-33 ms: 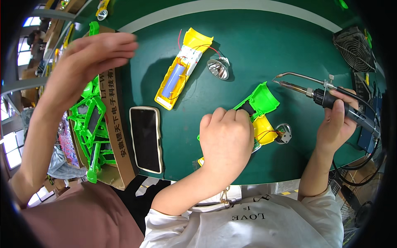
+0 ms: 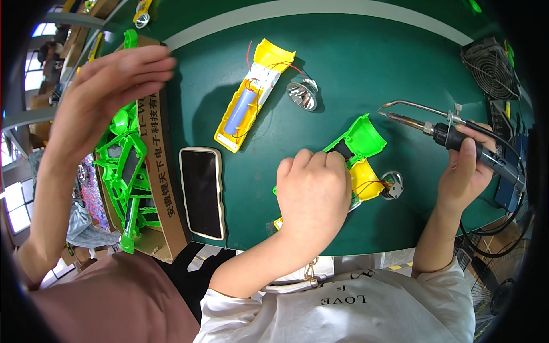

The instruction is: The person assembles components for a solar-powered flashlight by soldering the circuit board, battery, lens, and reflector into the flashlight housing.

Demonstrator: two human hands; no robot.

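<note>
My right hand [image 2: 466, 166] grips a soldering iron [image 2: 446, 134] at the right, with a thin curved metal feed tube clamped alongside. Its tip points left, above the table and apart from the work. My left hand [image 2: 314, 194], fingers curled, is closed over an opened flashlight housing at the table's near side. A green shell half [image 2: 365, 137] and a yellow shell part [image 2: 367, 180] stick out past the knuckles; what the fingertips touch is hidden. Thin wires run from the yellow part to a round reflector lamp [image 2: 392, 186] lying on the table.
Farther back lie a yellow flashlight half [image 2: 233, 117] with a blue battery and a wired reflector [image 2: 303, 95]. A phone [image 2: 201, 194] sits beside a cardboard box [image 2: 166, 206] of green shells. A co-worker's hand [image 2: 120, 86] hovers over that box. A fan [image 2: 490, 68] stands far right.
The co-worker's hand has shifted slightly left over the box. Both of my hands, the soldering iron and the flashlight parts look unmoved.
</note>
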